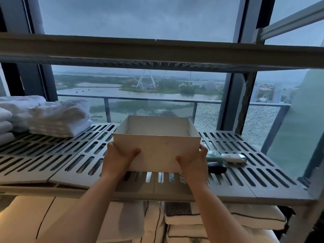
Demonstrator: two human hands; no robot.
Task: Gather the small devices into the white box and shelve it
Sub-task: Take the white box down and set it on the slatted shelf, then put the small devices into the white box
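Left hand [121,156] and right hand [192,159] gripped the white box [156,151] by its lower corners, thumbs flat on its front, other fingers hidden — small devices [233,158] lay on the shelf [52,155] just right of the right hand.

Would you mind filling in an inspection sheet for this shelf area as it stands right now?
Surface: slatted grey shelf, level.
Job's things: white box, open-topped, no device visible inside; teal device, white device and dark device lie on the shelf to its right.
Clutter: folded white towels stacked at the left.
Grippers: left hand and right hand grip the box's lower front corners.
Cables: nothing seen.
Surroundings: window behind; upper shelf above; pillows below.
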